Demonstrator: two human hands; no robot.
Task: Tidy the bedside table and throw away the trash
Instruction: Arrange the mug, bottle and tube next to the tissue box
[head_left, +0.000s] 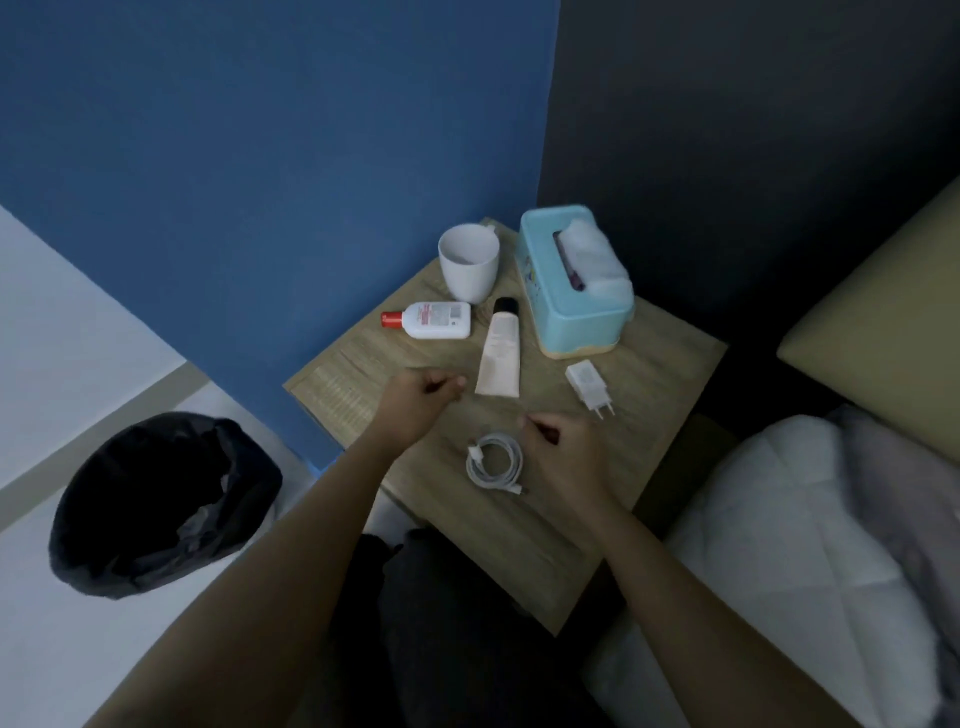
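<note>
On the wooden bedside table (649, 358) lie a white bottle with a red cap (434, 320), a cream tube with a black cap (500, 349), a white charger plug (589, 387) and a coiled white cable (496, 462). A white mug (469, 265) and a light blue tissue box (566, 286) stand at the back. My left hand (415, 397) hovers over the table left of the tube, fingers curled, nothing in it. My right hand (563, 449) hovers just right of the cable, fingers curled, also holding nothing.
A bin with a black liner (161, 499) stands on the floor at the left, with some scraps inside. A blue wall rises behind the table. A bed with a white quilt (810, 530) and a beige headboard (883, 322) lies at the right.
</note>
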